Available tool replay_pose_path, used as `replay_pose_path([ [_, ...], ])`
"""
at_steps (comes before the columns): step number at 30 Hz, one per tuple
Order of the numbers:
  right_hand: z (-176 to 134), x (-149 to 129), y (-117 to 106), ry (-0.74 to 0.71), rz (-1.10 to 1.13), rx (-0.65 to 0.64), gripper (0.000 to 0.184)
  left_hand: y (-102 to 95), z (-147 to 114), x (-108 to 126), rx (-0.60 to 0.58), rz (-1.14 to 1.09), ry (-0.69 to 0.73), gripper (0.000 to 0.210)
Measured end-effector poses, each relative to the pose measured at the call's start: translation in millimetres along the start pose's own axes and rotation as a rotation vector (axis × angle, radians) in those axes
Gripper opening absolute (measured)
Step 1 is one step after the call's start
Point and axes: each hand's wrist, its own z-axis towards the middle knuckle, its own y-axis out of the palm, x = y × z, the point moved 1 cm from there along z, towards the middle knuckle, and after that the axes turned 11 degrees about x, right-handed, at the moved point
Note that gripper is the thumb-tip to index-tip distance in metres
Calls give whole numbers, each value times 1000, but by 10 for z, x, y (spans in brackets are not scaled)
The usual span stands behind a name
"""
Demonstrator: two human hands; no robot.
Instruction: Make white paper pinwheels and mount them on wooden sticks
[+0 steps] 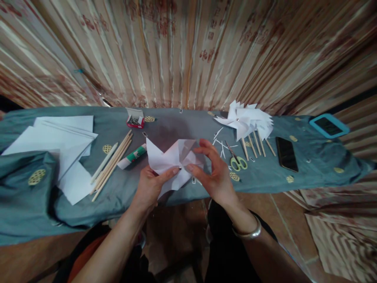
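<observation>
A white paper pinwheel (172,155) with a small metal pin at its centre is in front of me, above the near edge of the cloth. My left hand (150,182) grips it from the lower left, thumb pressed beside the pin and fingers hidden under the paper. At its right side, my right hand (215,171) has the thumb on the paper near the centre and the fingers curved around a blade. To the left lie a glue stick (133,156), several wooden sticks (113,165) and a white pencil-like stick (104,163).
White paper sheets (67,145) lie at the left on the grey-green cloth (188,122). A red box of pins (135,120) stands at the back. Right of my hands are paper scraps (220,143), scissors (238,162), finished pinwheels (247,120), a phone (286,154) and a blue-framed tablet (329,125).
</observation>
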Motion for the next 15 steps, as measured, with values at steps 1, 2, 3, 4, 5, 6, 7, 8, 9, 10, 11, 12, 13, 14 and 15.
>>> replay_pose_path([
  [1,26,19,-9,63,32,13,41,-1,-3,-1,-5,-10,-16,41],
  [2,50,42,-11,146,83,-14,44,-2,-5,-5,-9,-14,-34,42],
  [3,68,66,-6,248,152,-79,44,-3,-7,-12,-13,-10,-52,43],
  [4,78,87,6,360,236,-167,44,-2,-8,-21,-16,-1,-69,43],
  [5,79,103,22,470,325,-254,42,-1,-9,-32,-19,9,-83,43],
  [6,74,112,39,568,406,-321,40,1,-9,-43,-21,16,-93,44],
  [7,66,116,56,645,471,-355,39,3,-9,-54,-22,20,-96,45],
  [8,57,117,72,698,513,-363,38,5,-9,-62,-23,23,-97,45],
  [9,48,116,86,730,534,-359,38,7,-8,-70,-25,24,-98,46],
  [10,42,115,97,747,540,-352,38,7,-7,-75,-27,22,-98,46],
  [11,37,114,105,752,536,-344,38,5,-7,-80,-28,19,-99,45],
  [12,36,115,110,748,525,-340,37,2,-7,-83,-27,18,-101,45],
  [13,38,117,112,740,509,-339,37,-2,-7,-87,-23,20,-104,43],
  [14,42,119,110,728,493,-336,35,-8,-8,-90,-16,27,-107,42],
  [15,48,121,106,718,481,-334,34,-13,-9,-94,-6,37,-107,41],
])
